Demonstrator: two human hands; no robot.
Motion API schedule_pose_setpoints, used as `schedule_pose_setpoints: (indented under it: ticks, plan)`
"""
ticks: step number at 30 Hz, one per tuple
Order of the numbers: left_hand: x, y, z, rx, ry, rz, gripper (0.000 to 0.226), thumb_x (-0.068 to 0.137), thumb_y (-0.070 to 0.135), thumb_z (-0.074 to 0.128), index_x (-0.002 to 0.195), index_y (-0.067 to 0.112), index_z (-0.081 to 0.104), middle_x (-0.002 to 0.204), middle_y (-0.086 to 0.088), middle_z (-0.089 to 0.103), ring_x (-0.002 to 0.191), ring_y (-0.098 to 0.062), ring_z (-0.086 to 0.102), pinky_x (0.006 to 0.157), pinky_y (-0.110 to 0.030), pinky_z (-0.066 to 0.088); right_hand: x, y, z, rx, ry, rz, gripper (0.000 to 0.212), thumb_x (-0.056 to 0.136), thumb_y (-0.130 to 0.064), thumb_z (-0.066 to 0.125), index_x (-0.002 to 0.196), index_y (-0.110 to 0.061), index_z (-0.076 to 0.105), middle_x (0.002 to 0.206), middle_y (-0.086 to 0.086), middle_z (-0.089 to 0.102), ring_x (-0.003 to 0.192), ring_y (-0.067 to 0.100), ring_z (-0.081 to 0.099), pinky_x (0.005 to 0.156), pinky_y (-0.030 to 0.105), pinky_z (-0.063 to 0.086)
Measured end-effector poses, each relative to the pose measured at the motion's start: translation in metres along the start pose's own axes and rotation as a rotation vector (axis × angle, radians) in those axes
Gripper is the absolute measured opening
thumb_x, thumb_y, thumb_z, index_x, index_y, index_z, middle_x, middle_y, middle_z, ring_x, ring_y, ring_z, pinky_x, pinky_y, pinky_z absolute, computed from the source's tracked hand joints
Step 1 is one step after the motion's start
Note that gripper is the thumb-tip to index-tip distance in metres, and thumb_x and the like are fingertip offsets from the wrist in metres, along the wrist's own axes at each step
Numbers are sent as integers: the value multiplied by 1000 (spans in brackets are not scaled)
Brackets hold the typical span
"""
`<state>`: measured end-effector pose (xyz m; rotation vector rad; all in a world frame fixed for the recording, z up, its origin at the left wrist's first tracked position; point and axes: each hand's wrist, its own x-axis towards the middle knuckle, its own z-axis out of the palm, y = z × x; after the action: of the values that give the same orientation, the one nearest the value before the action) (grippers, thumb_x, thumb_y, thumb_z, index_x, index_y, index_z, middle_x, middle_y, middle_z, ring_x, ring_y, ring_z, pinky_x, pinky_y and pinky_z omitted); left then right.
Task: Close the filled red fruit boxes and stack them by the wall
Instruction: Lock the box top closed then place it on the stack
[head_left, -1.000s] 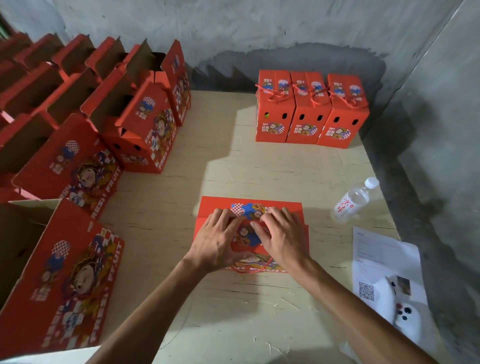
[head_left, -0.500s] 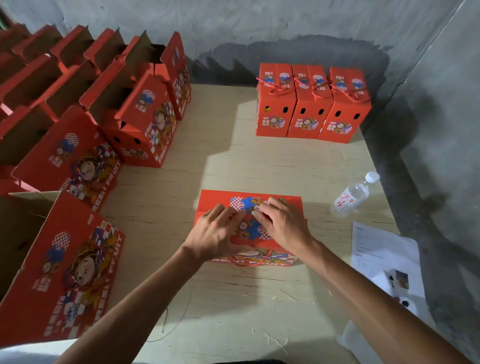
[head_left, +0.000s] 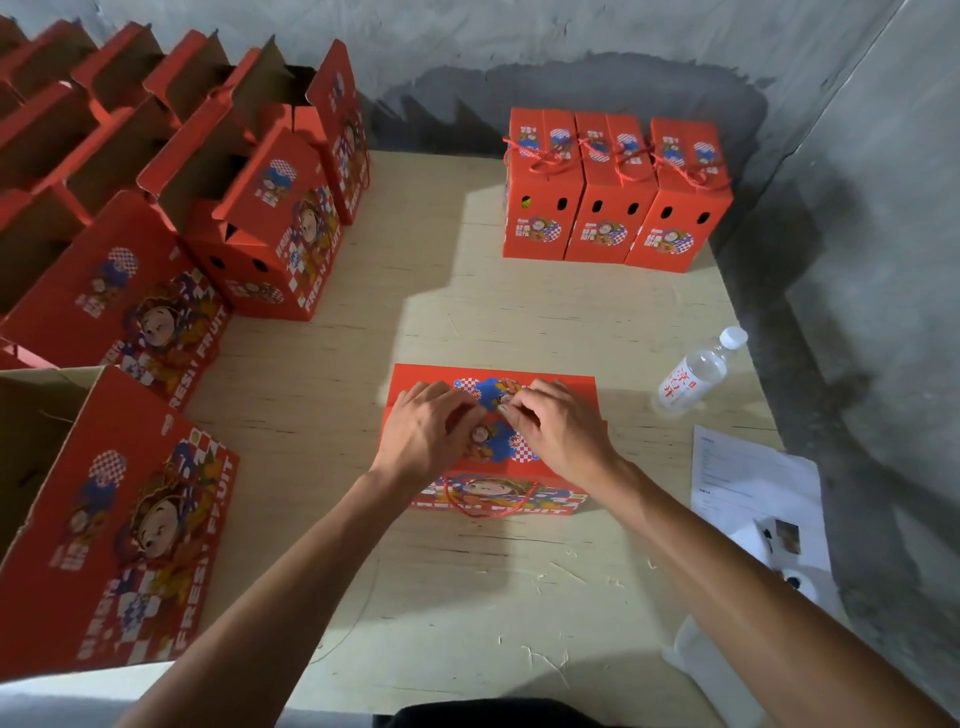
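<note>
Since the earlier frames our view has tipped a little, so the plywood table (head_left: 467, 322) and all on it sit lower in view, while both our hands have stayed on the red box (head_left: 550, 382) lying near centre. Our fingers have curled in: the left hand (head_left: 423, 434) rests bent-fingered on the box's left half, and the right hand (head_left: 558, 428) pinches something small at the printed top; we cannot tell what. The red cord handle (head_left: 488, 512) still hangs over the near side.

Far right, three closed boxes (head_left: 613, 208) stand touching in a row by the grey wall (head_left: 571, 36). Open boxes (head_left: 156, 208) crowd the left, flaps up. Right of our hands lie sheets of paper (head_left: 748, 483), and farther off a water bottle (head_left: 693, 376) stands apart.
</note>
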<state>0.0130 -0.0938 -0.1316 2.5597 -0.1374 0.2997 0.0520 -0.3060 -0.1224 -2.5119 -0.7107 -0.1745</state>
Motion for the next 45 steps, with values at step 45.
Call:
schedule_pose_setpoints:
  ticks: [45]
  plan:
    - [-2, -42, -12, -522, -6, -712, 59, 71, 65, 84, 109, 25, 64, 97, 4, 76, 79, -15, 76, 74, -37, 64, -22, 48, -7, 120, 9, 151, 32, 98, -41, 65, 95, -13, 81, 144, 0, 56, 139, 25, 45, 108, 58, 39]
